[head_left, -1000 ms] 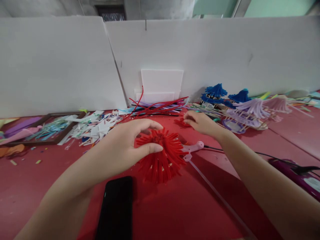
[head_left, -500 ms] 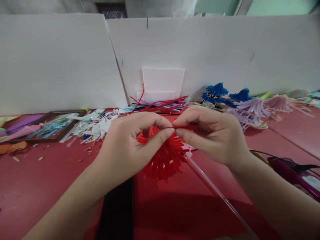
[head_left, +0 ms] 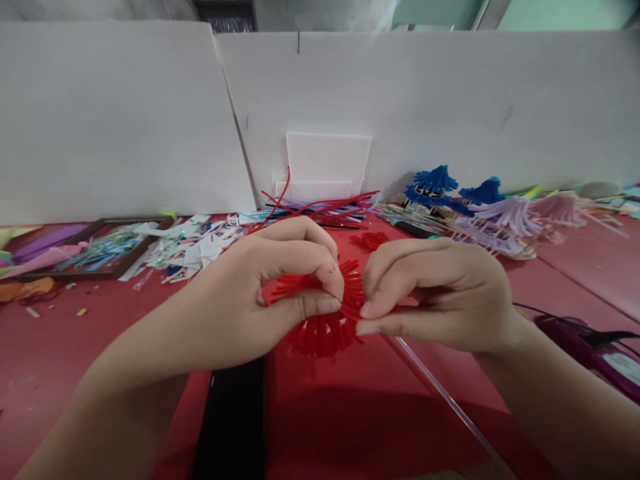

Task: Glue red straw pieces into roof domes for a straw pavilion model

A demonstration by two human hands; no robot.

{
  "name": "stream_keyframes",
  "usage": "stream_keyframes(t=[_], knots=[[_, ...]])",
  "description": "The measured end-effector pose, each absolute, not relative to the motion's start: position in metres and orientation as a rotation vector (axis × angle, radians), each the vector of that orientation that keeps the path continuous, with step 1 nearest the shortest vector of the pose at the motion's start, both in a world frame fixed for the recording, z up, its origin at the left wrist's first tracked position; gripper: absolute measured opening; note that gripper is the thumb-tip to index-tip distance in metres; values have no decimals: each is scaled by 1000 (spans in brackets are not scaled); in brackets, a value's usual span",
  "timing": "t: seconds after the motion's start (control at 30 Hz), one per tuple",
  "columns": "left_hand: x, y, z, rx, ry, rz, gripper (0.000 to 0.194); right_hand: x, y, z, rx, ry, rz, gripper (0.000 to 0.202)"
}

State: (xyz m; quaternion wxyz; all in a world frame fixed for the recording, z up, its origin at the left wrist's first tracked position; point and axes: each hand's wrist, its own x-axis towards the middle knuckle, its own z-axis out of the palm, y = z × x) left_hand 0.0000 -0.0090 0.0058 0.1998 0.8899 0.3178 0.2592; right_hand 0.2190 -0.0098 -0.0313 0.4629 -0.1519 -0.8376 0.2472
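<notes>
My left hand [head_left: 270, 293] is closed in a pinch, thumb against forefinger, at one end of a short red pipe cleaner [head_left: 353, 311]. My right hand [head_left: 440, 290] pinches the same stem a little farther right, its thumb below and fingers above. Most of the stem is hidden by the fingers. Just under both hands stands a red cone-like piece [head_left: 325, 339] of fanned-out pipe cleaner strips, partly covered by my left hand. A smaller red piece [head_left: 370, 240] lies behind my right hand. From beneath the right hand a clear rod [head_left: 450, 403] slants toward the front edge.
Red pipe cleaners [head_left: 325, 208] lie before the white panel [head_left: 150, 120]. Blue [head_left: 435, 181] and lilac [head_left: 510, 217] roof-like models stand back right. White scraps [head_left: 200, 247] and a brown frame [head_left: 117, 267] are left. A black flat object [head_left: 233, 420] lies in front; a purple device [head_left: 590, 350] is right.
Both hands have come down slightly, and their fingertips have moved a little apart. The smaller red piece behind my right hand now shows.
</notes>
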Motion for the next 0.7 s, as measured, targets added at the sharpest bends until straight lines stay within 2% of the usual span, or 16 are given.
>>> stream_keyframes(t=[0.2,0.47,0.57,0.7], knots=[[-1,-8,3,2480,874,726,14,227,-2,-35,-262,-2103,775,4],[1,-10,3,2501,859,683,15,244,-4,-41,-393,-2207,697,10],[1,-9,-8,2364,875,943,12,267,-1,-64,-810,-2219,373,19],[-2,-3,-55,1711,929,1665,2,298,4,-113,-1241,-2397,59,63]])
